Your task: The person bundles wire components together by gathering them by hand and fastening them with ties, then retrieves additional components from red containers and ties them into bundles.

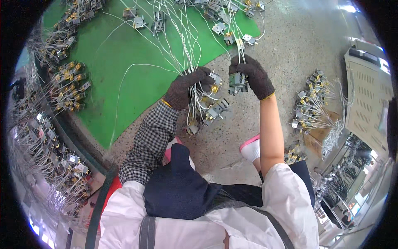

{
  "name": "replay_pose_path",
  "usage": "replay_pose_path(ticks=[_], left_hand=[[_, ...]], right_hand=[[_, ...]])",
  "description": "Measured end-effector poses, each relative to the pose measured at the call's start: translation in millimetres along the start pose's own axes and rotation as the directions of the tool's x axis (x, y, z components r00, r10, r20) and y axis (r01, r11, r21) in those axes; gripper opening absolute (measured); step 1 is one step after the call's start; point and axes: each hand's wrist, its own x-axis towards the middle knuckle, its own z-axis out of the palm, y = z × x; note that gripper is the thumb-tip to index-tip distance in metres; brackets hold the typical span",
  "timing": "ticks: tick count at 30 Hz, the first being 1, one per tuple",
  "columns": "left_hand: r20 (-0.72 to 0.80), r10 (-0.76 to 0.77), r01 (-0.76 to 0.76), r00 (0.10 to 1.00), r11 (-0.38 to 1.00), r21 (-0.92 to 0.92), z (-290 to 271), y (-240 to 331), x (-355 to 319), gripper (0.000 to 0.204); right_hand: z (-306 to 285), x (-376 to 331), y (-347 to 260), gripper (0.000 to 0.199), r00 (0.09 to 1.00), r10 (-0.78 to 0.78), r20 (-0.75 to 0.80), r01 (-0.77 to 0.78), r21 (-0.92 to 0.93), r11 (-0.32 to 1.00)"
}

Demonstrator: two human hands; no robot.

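My left hand (pixel 179 92), in a dark knitted glove, is closed round a bundle of thin white wires (pixel 186 54). Below its fingers hang several small metal block-shaped parts (pixel 215 110), some with yellowish pieces. My right hand (pixel 255 74), gloved alike, grips a few white wires just to the right, with a grey-green metal part (pixel 238 81) showing under its fingers. From both hands the wires run up to more metal parts (pixel 219 28) at the far edge of a green mat (pixel 124 79).
Piles of wired metal parts lie at the left (pixel 68 87) and beyond a dark rail (pixel 78 143). At the right, another wired pile (pixel 317 103) lies on the speckled floor (pixel 286 50) beside a beige vented cabinet (pixel 367 93). Brown cardboard (pixel 315 139) is under that pile.
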Motion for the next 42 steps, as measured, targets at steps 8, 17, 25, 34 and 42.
replay_pose_path(ticks=[8,17,25,34,42], left_hand=[[0.035,0.074,-0.078,0.997,0.989,0.125,-4,-3,0,0.039],[-0.041,0.052,-0.059,0.998,0.980,-0.193,9,-10,0,0.020],[-0.052,-0.017,0.013,0.998,0.997,-0.076,-6,-8,-4,0.020],[0.016,-0.012,0.014,1.000,0.995,-0.100,6,1,-8,0.025],[-0.025,0.002,-0.003,1.000,0.998,-0.066,-10,-8,-1,0.021]], right_hand=[[30,-6,-38,0.029,0.981,0.191,-0.028,-0.187,-0.380,0.906],[49,-10,13,0.040,0.813,-0.414,0.410,0.441,-0.897,-0.023],[18,133,12,0.043,0.998,0.021,-0.062,-0.064,-0.851,0.521],[-28,126,51,0.033,0.937,0.106,0.332,0.055,-0.440,0.896],[35,132,14,0.045,0.952,0.241,0.188,0.164,-0.980,0.116]])
